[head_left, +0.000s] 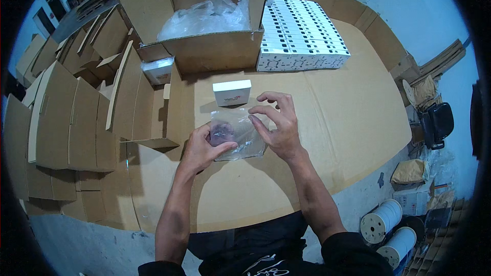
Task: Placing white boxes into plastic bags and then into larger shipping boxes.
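A clear plastic bag point(244, 132) with a dark, purplish round item point(222, 132) inside is held above the cardboard-covered table. My left hand point(202, 148) grips the bag's left side, the thumb lying across its front over the lower part. At the upper right edge of the bag, my right hand point(280, 127) brings thumb and index fingertips together on the film, while its other fingers are curled and raised. Just beyond the bag stands a small white box point(231, 93) with faint print on its front.
A large open carton point(215, 51) holding clear plastic bags point(207, 16) stands at the back. Right of it sit rows of white boxes point(302, 36). Open cartons point(76, 117) crowd the left side. A cardboard wall point(381, 33) edges the far right; cable spools point(381, 221) stand on the floor.
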Tool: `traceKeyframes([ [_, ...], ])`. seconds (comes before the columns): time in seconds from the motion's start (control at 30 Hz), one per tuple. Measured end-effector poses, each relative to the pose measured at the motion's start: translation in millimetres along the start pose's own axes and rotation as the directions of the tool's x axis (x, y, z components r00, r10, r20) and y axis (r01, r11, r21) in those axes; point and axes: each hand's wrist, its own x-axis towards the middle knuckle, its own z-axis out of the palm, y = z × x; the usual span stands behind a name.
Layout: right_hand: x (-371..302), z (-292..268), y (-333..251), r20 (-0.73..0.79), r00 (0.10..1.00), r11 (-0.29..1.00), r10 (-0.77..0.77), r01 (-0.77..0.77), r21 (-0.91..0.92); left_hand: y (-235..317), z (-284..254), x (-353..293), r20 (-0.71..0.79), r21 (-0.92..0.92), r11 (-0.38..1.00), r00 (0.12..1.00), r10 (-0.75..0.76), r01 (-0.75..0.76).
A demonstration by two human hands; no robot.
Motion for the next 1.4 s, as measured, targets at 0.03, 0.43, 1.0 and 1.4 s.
traceKeyframes([
  [0.03, 0, 1, 1, 0.0, 1.0, 1.0, 0.0, 0.0, 0.0, -1, 1, 0, -0.008, 0.0, 1.0, 1.0, 0.011, -0.011],
  [0.43, 0, -3, -6, 0.076, 0.994, 0.997, -0.081, 0.081, -0.003, 1, 2, 0, -0.063, 0.041, 0.999, 0.998, -0.024, 0.027],
  [1.0, 50, -10, -45, 0.635, 0.765, 0.945, 0.103, 0.123, -0.302, 6, 1, -1, -0.088, 0.129, 0.992, 0.996, 0.002, 0.009],
  [1.4, 71, -2, -38, 0.8, 0.59, 0.993, 0.106, -0.11, -0.051, 10, 0, -3, -0.066, 0.134, 0.99, 0.997, 0.047, -0.037],
])
